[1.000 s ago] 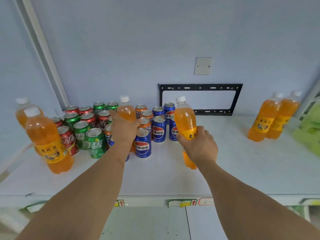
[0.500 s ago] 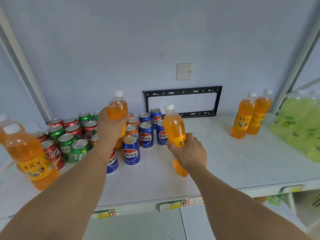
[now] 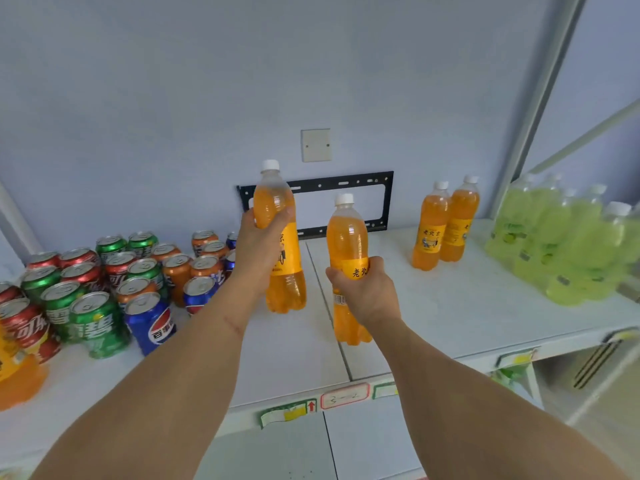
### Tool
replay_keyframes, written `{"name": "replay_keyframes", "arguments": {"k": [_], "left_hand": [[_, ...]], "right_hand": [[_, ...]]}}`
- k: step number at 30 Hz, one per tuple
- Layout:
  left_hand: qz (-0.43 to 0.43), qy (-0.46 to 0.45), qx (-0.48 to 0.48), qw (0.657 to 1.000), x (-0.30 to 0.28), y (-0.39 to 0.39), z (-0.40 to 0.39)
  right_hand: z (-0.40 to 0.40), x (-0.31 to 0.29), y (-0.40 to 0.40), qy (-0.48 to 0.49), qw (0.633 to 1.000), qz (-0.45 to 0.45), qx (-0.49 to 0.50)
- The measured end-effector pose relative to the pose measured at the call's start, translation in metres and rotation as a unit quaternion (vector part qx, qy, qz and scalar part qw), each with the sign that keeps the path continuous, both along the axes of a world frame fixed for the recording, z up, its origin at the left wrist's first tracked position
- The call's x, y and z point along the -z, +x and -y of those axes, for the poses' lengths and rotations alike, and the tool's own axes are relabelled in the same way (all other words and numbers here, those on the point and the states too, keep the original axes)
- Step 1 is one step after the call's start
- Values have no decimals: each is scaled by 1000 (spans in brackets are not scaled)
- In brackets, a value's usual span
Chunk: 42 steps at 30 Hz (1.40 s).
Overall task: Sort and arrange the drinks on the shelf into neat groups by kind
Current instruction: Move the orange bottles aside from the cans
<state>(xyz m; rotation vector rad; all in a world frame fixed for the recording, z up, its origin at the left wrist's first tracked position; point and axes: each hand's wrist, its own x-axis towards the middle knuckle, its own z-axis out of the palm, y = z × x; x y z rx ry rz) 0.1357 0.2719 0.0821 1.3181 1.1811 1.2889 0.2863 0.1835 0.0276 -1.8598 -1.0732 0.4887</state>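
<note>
Left hand (image 3: 260, 244) grasps an orange soda bottle (image 3: 281, 237) around its upper body, fingers curled over the shoulder above the yellow label. Right hand (image 3: 367, 293) grasps a second orange bottle (image 3: 347, 237) at the label, thumb wrapped across the front. Both bottles upright. Cannot tell whether either base touches the shelf (image 3: 450, 313) or hangs just above it.

Change since one second ago: both bottles have left the can cluster and now sit over the bare middle of the shelf, on either side of the seam between its panels. The left-hand bottle, previously standing among the cans, is now clear of them to the right. View has also swung right, so the green bottles (image 3: 561, 251) at the far right now show, and the orange bottles at the far left edge are mostly cut off.

Meaning for the task, as judgement: the two bottles are in transit toward the pair of orange bottles (image 3: 446, 223) standing near the wall on the right. Joining them would make one group of that kind. Not yet joined; well apart from the pair.

Left of the hands: red cans (image 3: 78, 259), green cans (image 3: 93, 320), orange cans (image 3: 178, 271) and blue cans (image 3: 150, 322) stand mixed and tightly packed, still unsorted. One more orange bottle (image 3: 17, 375) shows partly at the bottom-left edge. Behind the bottles, a black bracket (image 3: 346, 183) on the wall.
</note>
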Motion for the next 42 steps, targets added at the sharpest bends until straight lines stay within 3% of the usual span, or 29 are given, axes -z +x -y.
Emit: {"name": "replay_keyframes", "arguments": {"k": [8,20,32,42], "left_hand": [[21,-111,94,989,41,124,32],[-20,-99,70,992,64,290,76],[-41,-75,33,996,72,344,48],[-51,-54,-7,997,82,365,35]], "right_hand": [[22,17,120,21,999,-23,-9],[23,45,312,14,998,-52,-45],[-25,49,377,37,994,-73,-76],[-32,57,386,37,991,-103,-77]]}}
